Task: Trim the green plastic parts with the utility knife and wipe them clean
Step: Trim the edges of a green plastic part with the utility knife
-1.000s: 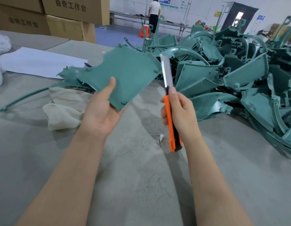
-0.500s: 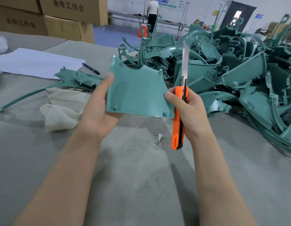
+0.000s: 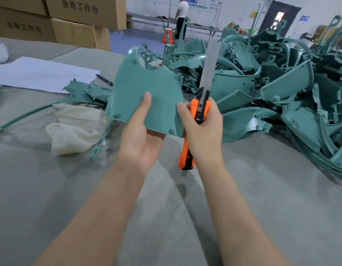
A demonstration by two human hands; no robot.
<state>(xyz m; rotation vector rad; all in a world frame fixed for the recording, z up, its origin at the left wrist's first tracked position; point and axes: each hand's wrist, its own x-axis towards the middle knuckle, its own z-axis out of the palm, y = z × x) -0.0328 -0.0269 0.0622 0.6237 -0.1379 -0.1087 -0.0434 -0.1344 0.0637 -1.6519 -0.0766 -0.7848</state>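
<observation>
A: What changed over the last second?
B: The green panel has turned flat-on to the camera. It's held up off the bench, nearer the far edge. Left hand grips its lower edge, thumb pressed on the face. Right hand is wrapped round the knife, thumb now at the panel's right edge.
A: Blade?
B: Upright, blurred, just beside that edge. Can't tell if it touches. Reads as lining up a trim. Cloth lies untouched toward the left edge, so no wiping yet

A factory workshop is indicated: a large heap of green moulded plastic parts is piled on the grey surface, printed cardboard cartons are stacked behind, and a long workbench with wall notices is seen beyond.
</observation>
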